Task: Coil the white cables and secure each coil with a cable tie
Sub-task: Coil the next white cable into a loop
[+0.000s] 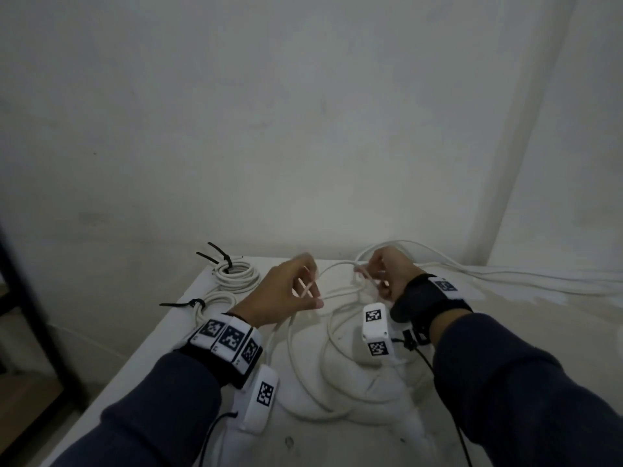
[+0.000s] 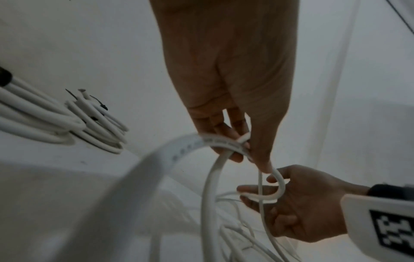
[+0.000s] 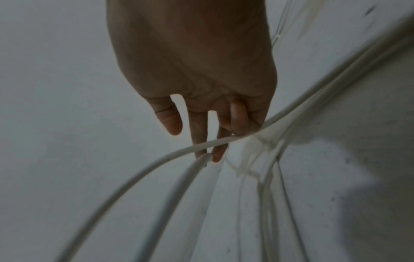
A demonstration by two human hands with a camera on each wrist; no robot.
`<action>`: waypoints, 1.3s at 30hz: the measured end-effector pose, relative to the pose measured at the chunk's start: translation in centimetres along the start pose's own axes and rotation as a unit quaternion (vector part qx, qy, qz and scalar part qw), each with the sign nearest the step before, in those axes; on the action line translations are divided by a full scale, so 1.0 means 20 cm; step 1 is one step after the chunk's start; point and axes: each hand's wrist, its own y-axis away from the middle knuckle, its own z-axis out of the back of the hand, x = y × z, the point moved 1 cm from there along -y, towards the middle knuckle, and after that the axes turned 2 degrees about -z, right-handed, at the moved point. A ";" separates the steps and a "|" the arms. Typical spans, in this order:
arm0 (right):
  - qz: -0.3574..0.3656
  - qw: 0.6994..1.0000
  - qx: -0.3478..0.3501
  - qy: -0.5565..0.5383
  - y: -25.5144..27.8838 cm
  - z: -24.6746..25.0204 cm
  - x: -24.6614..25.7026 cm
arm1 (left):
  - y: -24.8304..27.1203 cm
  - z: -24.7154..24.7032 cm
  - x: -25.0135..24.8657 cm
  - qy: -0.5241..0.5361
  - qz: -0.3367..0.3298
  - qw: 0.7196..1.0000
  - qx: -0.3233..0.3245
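A loose white cable [image 1: 305, 362] lies in wide loops on the white table [image 1: 505, 335]. My left hand [image 1: 286, 294] is raised over it and pinches a stretch of the cable [image 2: 215, 141] between thumb and fingers. My right hand [image 1: 384, 274], a little to the right, has its fingers curled round another bend of the same cable [image 2: 277, 186]. In the right wrist view the cable [image 3: 170, 154] runs across my fingertips [image 3: 216, 156]. Two finished coils [image 1: 236, 273] [image 1: 215, 303], each bound with a black cable tie [image 1: 222, 259], rest at the table's far left.
More white cables [image 1: 505, 274] trail along the table's far right side by the wall. A dark frame [image 1: 27, 298] stands on the floor to the left of the table. The table's left edge runs diagonally beside my left arm.
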 end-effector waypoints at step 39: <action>0.166 0.957 0.144 -0.190 0.44 -0.23 0.15 | 0.13 0.14 -0.28 0.081 0.278 0.956 0.036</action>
